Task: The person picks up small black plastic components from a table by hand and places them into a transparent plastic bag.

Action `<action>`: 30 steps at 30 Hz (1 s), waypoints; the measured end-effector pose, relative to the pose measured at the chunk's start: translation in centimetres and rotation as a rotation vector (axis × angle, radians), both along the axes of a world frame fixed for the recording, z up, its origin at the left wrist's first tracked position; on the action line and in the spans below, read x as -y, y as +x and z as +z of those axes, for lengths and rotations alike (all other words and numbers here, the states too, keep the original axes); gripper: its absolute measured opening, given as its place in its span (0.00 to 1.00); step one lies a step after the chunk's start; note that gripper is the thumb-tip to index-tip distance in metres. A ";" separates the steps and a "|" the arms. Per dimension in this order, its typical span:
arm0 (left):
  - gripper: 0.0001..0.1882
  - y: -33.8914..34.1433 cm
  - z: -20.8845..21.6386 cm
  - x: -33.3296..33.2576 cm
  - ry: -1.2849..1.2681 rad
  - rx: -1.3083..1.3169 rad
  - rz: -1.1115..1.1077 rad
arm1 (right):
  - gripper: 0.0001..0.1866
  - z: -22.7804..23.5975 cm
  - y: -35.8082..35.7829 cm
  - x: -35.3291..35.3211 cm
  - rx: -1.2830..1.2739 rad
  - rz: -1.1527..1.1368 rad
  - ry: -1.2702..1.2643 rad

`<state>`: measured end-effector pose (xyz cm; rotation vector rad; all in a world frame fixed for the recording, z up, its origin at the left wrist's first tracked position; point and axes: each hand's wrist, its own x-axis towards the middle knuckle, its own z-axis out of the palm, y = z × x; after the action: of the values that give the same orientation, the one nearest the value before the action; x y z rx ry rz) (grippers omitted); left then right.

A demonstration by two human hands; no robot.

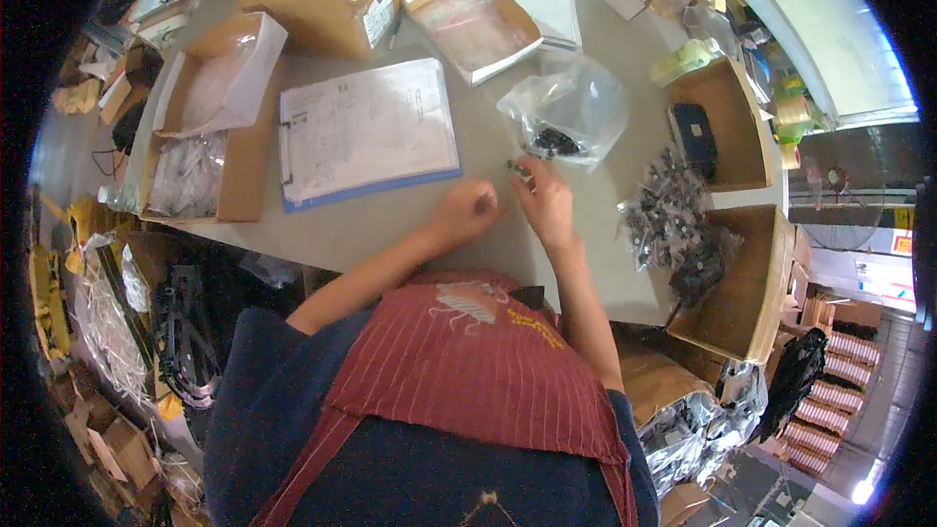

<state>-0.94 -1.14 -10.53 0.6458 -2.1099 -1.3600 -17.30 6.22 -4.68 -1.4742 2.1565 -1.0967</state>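
Above the front part of the grey table, my left hand (467, 209) is closed, its fingers curled in. A bit of something dark shows at those fingers, too small to name. Close by on the right, my right hand (547, 201) pinches a small dark part (519, 172) between thumb and fingers. Just beyond it lies a clear plastic bag (593, 102), its mouth toward me. Small black parts (554, 142) are gathered at the near end of the bag. The two hands are a little apart.
A blue clipboard with papers (369, 127) lies left of my hands. Bagged dark parts (673, 215) are heaped at the right, beside open cardboard boxes (747, 278). A shallow box (468, 24) holds clear bags at the back. Another carton (242, 171) stands left.
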 end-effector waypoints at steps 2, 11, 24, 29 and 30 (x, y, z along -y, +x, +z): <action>0.11 0.1 0.3 0.0 -0.017 0.007 0.002 | 0.14 -1.4 -0.9 1.2 -0.398 0.012 0.009; 0.11 0.4 -0.7 -0.7 0.012 -0.021 0.053 | 0.11 0.9 0.7 -0.7 0.260 0.133 -0.121; 0.18 0.4 -0.4 0.7 0.055 -0.084 -0.125 | 0.12 3.2 1.4 -1.9 -0.438 0.561 -0.185; 0.16 1.4 -0.5 0.9 0.019 -0.093 -0.110 | 0.10 1.8 1.8 -3.4 -0.206 0.357 -0.186; 0.16 1.8 -0.9 0.8 0.088 -0.020 -0.073 | 0.10 1.6 1.7 -3.7 -0.208 0.349 -0.194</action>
<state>0.87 -1.98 -11.40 0.5922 -2.0857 -1.4996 -15.60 9.96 -3.06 -2.0395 1.8541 -1.0886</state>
